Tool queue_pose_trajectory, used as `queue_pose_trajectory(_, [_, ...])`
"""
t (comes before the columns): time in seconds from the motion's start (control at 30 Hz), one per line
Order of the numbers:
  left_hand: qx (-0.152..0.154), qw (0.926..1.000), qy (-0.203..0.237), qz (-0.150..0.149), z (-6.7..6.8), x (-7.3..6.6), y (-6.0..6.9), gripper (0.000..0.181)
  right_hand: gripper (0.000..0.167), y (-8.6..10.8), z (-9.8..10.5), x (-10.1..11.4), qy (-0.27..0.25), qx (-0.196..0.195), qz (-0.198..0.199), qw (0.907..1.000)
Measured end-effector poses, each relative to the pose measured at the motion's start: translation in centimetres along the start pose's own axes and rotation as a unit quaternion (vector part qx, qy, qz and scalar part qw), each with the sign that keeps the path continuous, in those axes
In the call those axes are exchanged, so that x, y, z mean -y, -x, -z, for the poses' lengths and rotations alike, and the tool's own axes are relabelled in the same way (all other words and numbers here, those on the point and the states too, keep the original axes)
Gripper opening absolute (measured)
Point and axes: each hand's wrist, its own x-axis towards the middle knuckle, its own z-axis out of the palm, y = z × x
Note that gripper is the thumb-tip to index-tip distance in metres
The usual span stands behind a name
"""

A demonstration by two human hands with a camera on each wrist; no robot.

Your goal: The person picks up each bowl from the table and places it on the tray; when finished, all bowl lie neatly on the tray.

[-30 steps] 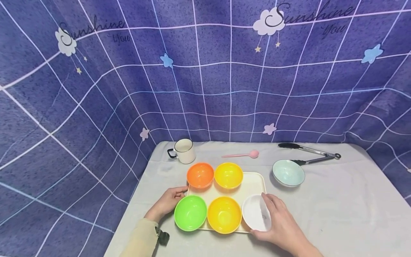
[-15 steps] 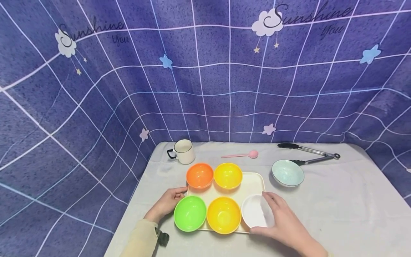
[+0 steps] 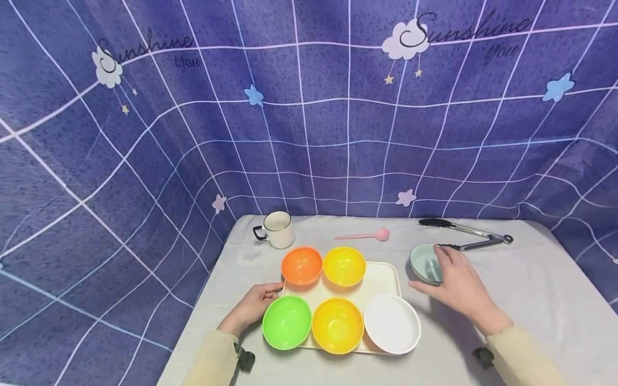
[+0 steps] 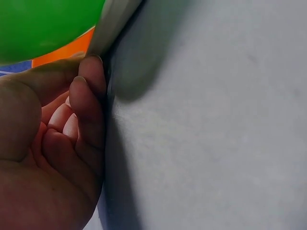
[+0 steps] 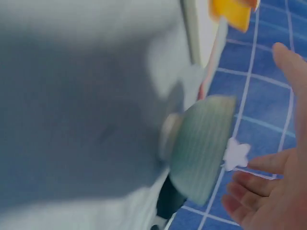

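Note:
My left hand (image 3: 254,306) is at the left edge of a cream tray (image 3: 381,276); in the left wrist view its thumb and curled fingers (image 4: 88,103) pinch the rim. On the tray sit an orange bowl (image 3: 301,266), a yellow bowl (image 3: 344,267), a green bowl (image 3: 287,323), a second yellow bowl (image 3: 337,326) and a white bowl (image 3: 392,324), some overhanging its edges. My right hand (image 3: 458,284) hovers over a pale blue-green bowl (image 3: 425,262) right of the tray. Its fingers are spread, apart from the bowl (image 5: 201,148) in the right wrist view.
Behind the tray stand a white mug (image 3: 279,230) with a dark handle and a pink spoon (image 3: 362,235). Black-tipped metal tongs (image 3: 470,230) lie behind the pale bowl. A blue patterned curtain (image 3: 328,123) bounds the table (image 3: 531,289) at the back and sides.
My right hand has let go of the white bowl on the tray and moved back and right to the pale blue-green bowl. The left hand stays at the tray's edge.

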Motion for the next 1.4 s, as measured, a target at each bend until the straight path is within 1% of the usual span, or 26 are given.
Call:
queue_pose_trajectory(0.07, [0.001, 1.0000, 0.002, 0.003, 0.0, 0.1, 0.0, 0.046, 0.113, -0.4, -0.4, -1.0, 0.010, -0.002, 0.008, 0.9999])
queue_pose_trajectory(0.13, [0.001, 1.0000, 0.008, 0.002, 0.0, 0.2, 0.0, 0.045, 0.113, -0.8, -0.8, -1.8, 0.014, -0.001, 0.007, 0.9999])
queue_pose_trajectory(0.27, [0.000, 0.9999, 0.013, -0.001, -0.1, 0.4, 0.0, 0.045, 0.115, -1.3, -1.5, -2.7, 0.010, 0.012, -0.017, 0.9997])
queue_pose_trajectory(0.4, [0.000, 0.9999, 0.015, -0.001, 0.0, 0.3, -0.1, 0.047, 0.115, -1.7, -1.7, -3.2, -0.005, 0.027, -0.039, 0.9989])
queue_pose_trajectory(0.7, [-0.002, 1.0000, 0.006, 0.005, 0.0, 0.2, 0.0, 0.046, 0.111, -2.1, -1.9, -3.7, -0.004, 0.025, -0.036, 0.9990])
queue_pose_trajectory(0.87, [0.000, 1.0000, 0.007, 0.005, -0.1, 0.2, 0.0, 0.046, 0.110, -2.2, -1.9, -3.7, -0.003, 0.028, -0.035, 0.9990])
queue_pose_trajectory(1.1, [-0.006, 0.9999, 0.008, 0.005, -0.1, 0.3, 0.0, 0.044, 0.112, -2.3, -0.7, -3.0, -0.002, 0.028, -0.035, 0.9990])
queue_pose_trajectory(1.4, [-0.002, 0.9999, -0.013, -0.001, -0.1, 0.4, 0.0, 0.042, 0.111, -2.3, 0.1, -2.2, 0.003, 0.031, -0.037, 0.9988])
